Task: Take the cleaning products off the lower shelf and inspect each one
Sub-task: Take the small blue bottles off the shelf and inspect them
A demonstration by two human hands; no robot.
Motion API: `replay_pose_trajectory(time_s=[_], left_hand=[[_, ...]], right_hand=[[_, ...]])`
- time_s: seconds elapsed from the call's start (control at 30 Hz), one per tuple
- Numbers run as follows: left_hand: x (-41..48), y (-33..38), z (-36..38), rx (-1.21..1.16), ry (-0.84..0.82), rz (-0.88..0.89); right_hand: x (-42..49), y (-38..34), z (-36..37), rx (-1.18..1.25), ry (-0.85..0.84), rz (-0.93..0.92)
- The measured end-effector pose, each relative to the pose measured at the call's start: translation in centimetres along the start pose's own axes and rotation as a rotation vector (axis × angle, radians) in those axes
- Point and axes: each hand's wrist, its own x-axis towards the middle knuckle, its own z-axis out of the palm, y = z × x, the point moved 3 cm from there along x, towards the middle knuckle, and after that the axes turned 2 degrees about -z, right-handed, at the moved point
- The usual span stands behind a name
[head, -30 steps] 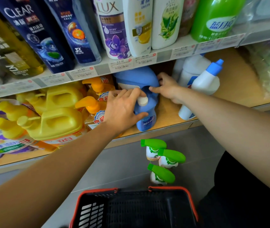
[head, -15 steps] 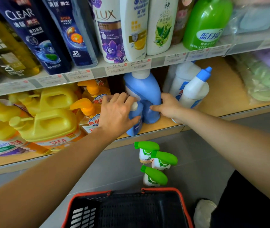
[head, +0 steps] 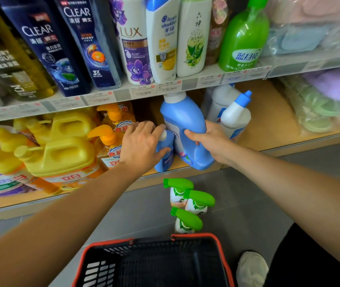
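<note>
Blue plastic, two bottles at the front edge of the lower shelf (head: 272, 123). Head view only: my right hand (head: 210, 141) has its fingers wrapped around the big blue bottle (head: 183, 121), long axis tilted, cap tucked under the upper shelf lip, base toward me. My left hand (head: 142, 146) is draped palm-down over the small blue bottle (head: 166, 154), fingers loosely closed over its white cap; it stands upright, touching the big one. Both arms reach forward. Looks like both come straight back toward me.
</note>
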Motion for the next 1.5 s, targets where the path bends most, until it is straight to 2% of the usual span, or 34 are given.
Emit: replay_pose_trajectory(time_s=[0.27,0.4,0.47,0.53,0.63,0.7,0.77,0.87,1.03,1.27,1.37,1.5], left_hand=[[-0.2,-0.1,0.1,0.003,-0.037,0.032],[-0.1,0.2,-0.5,-0.096,-0.104,-0.024],[-0.1,0.9,-1.6,-0.316,-0.076,-0.092],[-0.2,1.8,-3.0,-0.675,-0.056,-0.250],[-0.3,3.0,-4.4,-1.178,-0.141,-0.525],[-0.6,3.5,-5.5,-1.364,-0.189,-0.603],[-0.9,3.9,-7.0,-1.459,-0.194,-0.580],[-1.4,4.2,-9.1,-1.482,-0.130,-0.438],[-3.0,3.9,-12.1,-1.354,-0.188,-0.221],[-4.0,2.9,-14.2,-1.616,-0.318,-0.158],[-3.9,3.5,-14.5,-1.715,-0.132,-0.327],[-4.6,4.6,-14.7,-1.516,0.282,-0.566]], right_hand=[[-3.4,-2.4,-2.0,-0.054,0.049,-0.012],[-4.8,-4.7,-4.6,-0.116,0.103,-0.029],[-5.6,-5.7,-5.6,-0.138,0.085,-0.028],[-6.9,-6.4,-6.5,-0.143,0.079,-0.013],[-9.6,-6.9,-7.5,-0.168,0.021,0.017],[-11.3,-7.5,-7.8,-0.183,-0.039,0.004],[-12.7,-8.4,-7.9,-0.218,-0.093,-0.021],[-14.4,-9.4,-7.5,-0.243,-0.149,-0.063],[-16.1,-10.2,-6.8,-0.307,-0.201,-0.114],[-16.0,-10.6,-6.7,-0.068,-0.384,-0.033],[-15.9,-10.8,-6.0,0.076,-0.391,-0.003],[-16.9,-11.3,-3.9,0.049,-0.281,-0.094]])
